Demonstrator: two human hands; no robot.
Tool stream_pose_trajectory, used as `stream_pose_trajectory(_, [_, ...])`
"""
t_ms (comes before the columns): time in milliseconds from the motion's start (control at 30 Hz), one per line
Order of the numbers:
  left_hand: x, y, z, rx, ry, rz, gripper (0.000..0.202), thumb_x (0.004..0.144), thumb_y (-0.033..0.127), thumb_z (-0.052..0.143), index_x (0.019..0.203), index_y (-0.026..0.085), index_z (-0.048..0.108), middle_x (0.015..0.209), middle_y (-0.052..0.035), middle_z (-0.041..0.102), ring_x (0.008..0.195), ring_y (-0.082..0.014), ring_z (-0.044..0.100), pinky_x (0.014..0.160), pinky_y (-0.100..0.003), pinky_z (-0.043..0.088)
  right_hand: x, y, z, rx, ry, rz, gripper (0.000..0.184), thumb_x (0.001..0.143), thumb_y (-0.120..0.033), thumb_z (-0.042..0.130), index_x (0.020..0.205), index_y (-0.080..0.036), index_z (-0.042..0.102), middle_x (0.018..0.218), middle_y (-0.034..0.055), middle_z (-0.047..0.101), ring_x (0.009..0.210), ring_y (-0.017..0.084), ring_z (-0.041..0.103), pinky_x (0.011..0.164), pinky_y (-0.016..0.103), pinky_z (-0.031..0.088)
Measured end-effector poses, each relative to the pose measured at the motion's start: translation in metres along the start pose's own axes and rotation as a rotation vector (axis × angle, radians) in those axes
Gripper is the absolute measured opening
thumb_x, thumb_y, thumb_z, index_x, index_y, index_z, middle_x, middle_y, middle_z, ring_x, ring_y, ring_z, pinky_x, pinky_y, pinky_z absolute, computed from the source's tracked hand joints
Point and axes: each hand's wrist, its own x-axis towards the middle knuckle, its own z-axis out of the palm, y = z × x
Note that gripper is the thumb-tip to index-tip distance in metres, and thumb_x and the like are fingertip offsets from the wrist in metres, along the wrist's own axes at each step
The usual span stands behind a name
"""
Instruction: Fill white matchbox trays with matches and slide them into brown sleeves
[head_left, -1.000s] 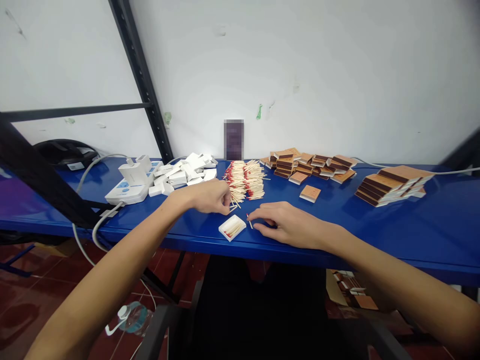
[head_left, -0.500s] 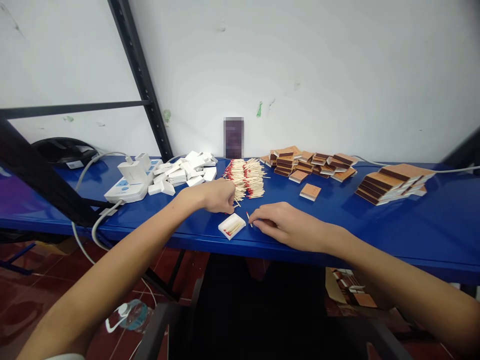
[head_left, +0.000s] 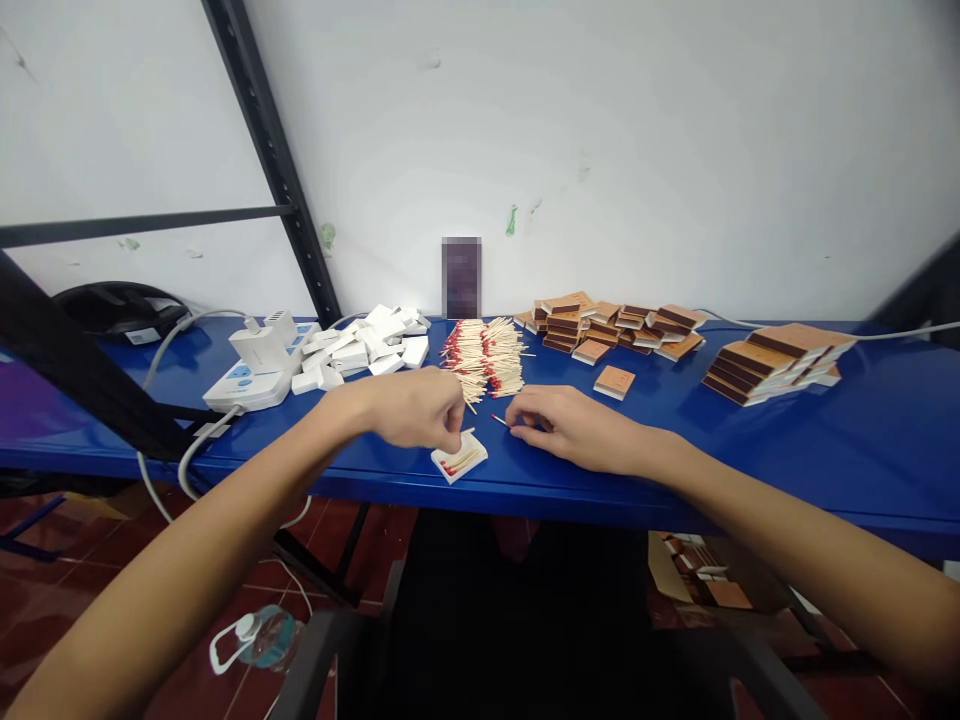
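A small white matchbox tray (head_left: 460,461) with a few red-tipped matches in it lies near the front edge of the blue table (head_left: 787,440). My left hand (head_left: 415,407) hovers right over the tray's back edge, fingers pinched together; what they hold is hidden. My right hand (head_left: 562,425) rests on the table to the tray's right, its fingertips pinching a single match (head_left: 499,420). A loose heap of matches (head_left: 486,355) lies just behind both hands.
White inner trays (head_left: 367,345) are heaped at the back left beside a white power strip (head_left: 251,375) with cables. Brown matchbox sleeves (head_left: 611,330) are piled at the back centre, one lone sleeve (head_left: 613,381) in front, another stack (head_left: 780,360) far right. A black shelf frame (head_left: 270,150) stands left.
My left hand has come from the match heap down to the tray. My right hand has slid up and slightly left, with a match at its fingertips.
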Motion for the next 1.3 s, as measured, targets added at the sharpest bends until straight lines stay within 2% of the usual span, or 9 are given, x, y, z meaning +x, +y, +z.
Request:
stream_pose_trajectory(100, [-0.009,0.009,0.009,0.048,0.011,-0.021,0.009,0.069,0.022,0.064,0.064,0.016,0.069,0.062,-0.0013,0.066,0.056,-0.0141,0.053,0.052,-0.026,0.034,0.004,0.005,0.001,-0.019,0.012,0.036,0.017,0.095,-0.03,0.05,0.092,-0.018,0.061,0.081,0.0031,0.06,0.072,0.016,0.052,0.066,0.028,0.035])
stream_pose_trajectory(233, [-0.012,0.011,0.017,0.057,0.038,-0.062,0.01,0.072,0.024,0.065,0.066,0.017,0.069,0.067,-0.0027,0.068,0.062,-0.0165,0.058,0.054,-0.026,0.036,0.009,0.013,0.005,-0.096,0.033,0.013,0.019,0.096,-0.029,0.047,0.085,-0.019,0.059,0.084,0.0039,0.061,0.076,0.017,0.053,0.069,0.029,0.032])
stream_pose_trajectory(333, [-0.012,0.012,0.017,0.055,0.04,-0.085,0.011,0.074,0.024,0.062,0.068,0.017,0.068,0.069,-0.0028,0.068,0.063,-0.0163,0.058,0.056,-0.027,0.036,0.013,0.02,0.006,-0.183,0.058,0.006,0.021,0.097,-0.028,0.044,0.084,-0.019,0.059,0.089,0.0057,0.063,0.081,0.019,0.055,0.072,0.031,0.032])
stream_pose_trajectory(533, [-0.011,0.013,0.018,0.11,0.062,-0.08,0.014,0.078,0.024,0.058,0.078,0.016,0.069,0.079,-0.0052,0.069,0.071,-0.0186,0.06,0.061,-0.028,0.038,0.017,0.035,0.002,-0.254,0.083,0.089,0.017,0.096,-0.03,0.047,0.091,-0.021,0.061,0.093,0.006,0.065,0.082,0.02,0.057,0.066,0.029,0.033])
stream_pose_trajectory(700, [-0.008,0.01,0.015,0.141,0.045,-0.056,0.014,0.079,0.026,0.06,0.081,0.015,0.069,0.084,-0.0071,0.07,0.075,-0.0201,0.061,0.063,-0.028,0.039,0.019,0.039,0.003,-0.246,0.119,0.136,0.014,0.093,-0.029,0.051,0.095,-0.022,0.064,0.09,0.0041,0.067,0.075,0.017,0.057,0.062,0.027,0.032])
stream_pose_trajectory(867, [-0.005,0.008,0.016,0.121,0.072,-0.011,0.017,0.081,0.028,0.059,0.082,0.015,0.07,0.084,-0.006,0.07,0.073,-0.0183,0.062,0.062,-0.027,0.04,0.02,0.036,0.003,-0.218,0.086,0.142,0.019,0.094,-0.026,0.05,0.101,-0.024,0.068,0.087,0.0036,0.07,0.075,0.018,0.059,0.064,0.027,0.032])
stream_pose_trajectory(1033, [-0.003,0.009,0.02,0.11,0.088,-0.005,0.018,0.083,0.027,0.057,0.081,0.016,0.07,0.084,-0.0067,0.071,0.074,-0.0192,0.063,0.064,-0.028,0.042,0.019,0.035,0.003,-0.171,0.09,0.162,0.018,0.092,-0.026,0.051,0.095,-0.022,0.068,0.081,0.0033,0.067,0.068,0.016,0.055,0.061,0.027,0.03])
stream_pose_trajectory(1167, [-0.014,0.011,0.024,0.059,0.157,-0.029,0.029,0.092,0.037,0.05,0.086,0.018,0.071,0.085,-0.0064,0.07,0.078,-0.0208,0.064,0.068,-0.029,0.043,0.017,0.035,0.002,-0.095,0.092,0.162,0.018,0.091,-0.029,0.052,0.09,-0.021,0.067,0.073,0.0015,0.062,0.064,0.015,0.051,0.059,0.026,0.028])
stream_pose_trajectory(1300, [-0.03,0.019,0.04,0.082,0.257,-0.139,0.042,0.095,0.055,0.046,0.093,0.019,0.068,0.09,-0.0071,0.067,0.087,-0.0255,0.062,0.074,-0.033,0.044,0.017,0.036,0.003,-0.061,0.11,0.163,0.019,0.091,-0.031,0.054,0.1,-0.022,0.068,0.069,-0.0005,0.058,0.062,0.014,0.048,0.059,0.026,0.028])
